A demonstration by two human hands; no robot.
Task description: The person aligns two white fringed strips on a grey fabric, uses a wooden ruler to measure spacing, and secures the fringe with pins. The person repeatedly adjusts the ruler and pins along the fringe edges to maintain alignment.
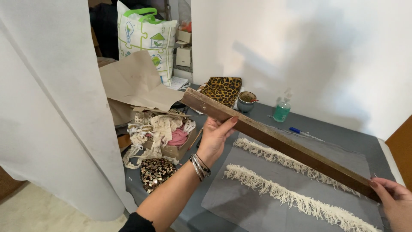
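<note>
A long, worn brown wooden ruler (274,139) is held above a grey table. My left hand (214,135) grips it from below near its far end, with several bangles on the wrist. My right hand (397,202) holds the near end at the lower right edge of the view. Under the ruler lies a grey piece of cloth (240,202) with two strips of cream fringe trim: one strip (296,198) nearer me, the other (262,151) partly hidden by the ruler.
A cardboard box of lace and pink trim (165,133) stands left of the cloth, a sequined piece (155,172) in front of it. Behind are brown paper (135,81), a printed bag (148,38), a leopard-print pouch (223,89), a small cup (246,101), a green bottle (282,111), a blue pen (298,130). White curtain (51,107) at left.
</note>
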